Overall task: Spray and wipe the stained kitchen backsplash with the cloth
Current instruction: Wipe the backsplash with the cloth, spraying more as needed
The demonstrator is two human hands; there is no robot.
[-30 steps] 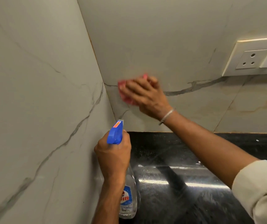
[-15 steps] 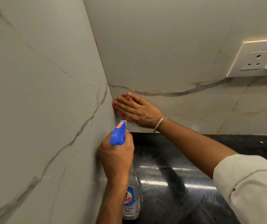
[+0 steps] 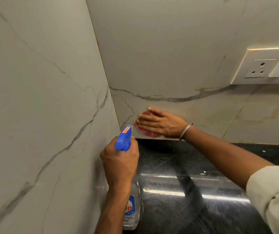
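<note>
The side wall (image 3: 34, 98) meets the backsplash (image 3: 169, 56) in a tight corner. Just right of it, the left hand (image 3: 120, 163) curls its fingers round the neck of the spray bottle (image 3: 133, 211); the label is half hidden, perhaps ending "in". The right hand (image 3: 161, 124), fingers straight, presses the red cloth (image 3: 148, 133) low on the backsplash, just above the bench (image 3: 194, 174). Open wall runs right to the socket plate (image 3: 260, 68).

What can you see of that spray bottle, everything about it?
The spray bottle has a clear plastic body with a blue, white and red label and a blue trigger head bearing an orange sticker. It is held roughly upright, the nozzle toward the wall corner. The left hand grips its neck; nothing else visibly touches it.
</note>
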